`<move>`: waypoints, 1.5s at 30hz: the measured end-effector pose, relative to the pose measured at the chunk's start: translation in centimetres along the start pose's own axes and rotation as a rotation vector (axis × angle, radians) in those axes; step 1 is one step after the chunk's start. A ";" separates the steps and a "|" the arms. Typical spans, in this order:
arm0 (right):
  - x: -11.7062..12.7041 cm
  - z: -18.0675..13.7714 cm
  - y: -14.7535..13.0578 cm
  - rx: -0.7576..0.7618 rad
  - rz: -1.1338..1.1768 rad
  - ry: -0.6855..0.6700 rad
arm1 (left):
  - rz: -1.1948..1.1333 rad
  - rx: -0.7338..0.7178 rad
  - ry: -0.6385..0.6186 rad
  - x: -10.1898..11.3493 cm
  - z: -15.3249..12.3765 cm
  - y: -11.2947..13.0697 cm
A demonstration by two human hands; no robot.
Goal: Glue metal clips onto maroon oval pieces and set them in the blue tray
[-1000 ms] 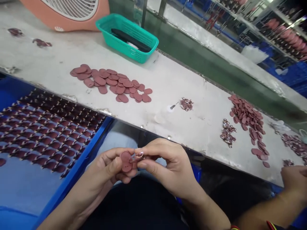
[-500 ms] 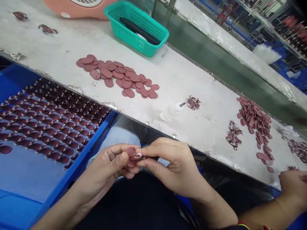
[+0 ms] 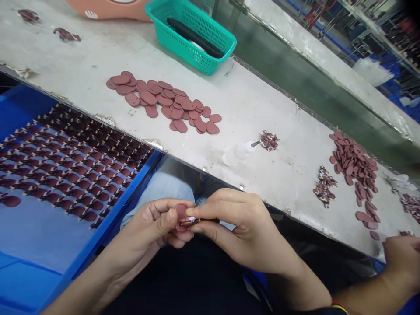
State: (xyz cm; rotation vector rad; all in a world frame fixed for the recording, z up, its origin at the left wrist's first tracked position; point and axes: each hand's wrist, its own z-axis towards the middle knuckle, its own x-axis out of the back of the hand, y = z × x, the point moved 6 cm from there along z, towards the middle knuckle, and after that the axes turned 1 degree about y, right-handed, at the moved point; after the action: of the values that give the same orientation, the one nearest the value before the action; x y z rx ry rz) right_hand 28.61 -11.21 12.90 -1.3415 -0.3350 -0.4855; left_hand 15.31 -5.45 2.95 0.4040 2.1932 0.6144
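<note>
1. Your left hand (image 3: 147,223) and right hand (image 3: 243,229) are together, held low in front of you, above your lap.
2. Your left thumb and fingers pinch a maroon disc (image 3: 181,212).
3. Your right fingertips (image 3: 210,209) grip a small patterned piece (image 3: 188,221) against it.
4. More discs (image 3: 164,103) lie on the bench (image 3: 249,105); a blue tray (image 3: 98,236) sits along its near edge.

A basket (image 3: 193,37) stands on the bench (image 3: 262,100), a fan (image 3: 108,8) just left of it. Before the basket lies a heap of oval pads (image 3: 164,103), with a second heap (image 3: 352,164) far to the right. Below the bench's near edge, on the left, a tray (image 3: 98,245) holds rows of pads.
</note>
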 end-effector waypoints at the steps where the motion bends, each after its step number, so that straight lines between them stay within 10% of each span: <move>1: 0.0 0.0 -0.1 0.004 -0.012 -0.015 | 0.000 0.002 0.002 -0.1 0.0 0.0; 32: -0.3 -0.8 -2.6 0.233 -0.046 0.053 | 0.062 -0.223 -0.026 -1.2 -2.3 1.3; 45: -0.4 -1.7 -4.0 0.242 -0.053 -0.001 | -0.058 -0.056 0.066 -2.7 -3.5 1.4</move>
State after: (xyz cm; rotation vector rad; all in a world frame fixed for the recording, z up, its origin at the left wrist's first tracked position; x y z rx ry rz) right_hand 26.15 -13.45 15.78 -1.0999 -0.4173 -0.4721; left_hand 14.41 -6.64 7.36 0.2941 2.2362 0.6646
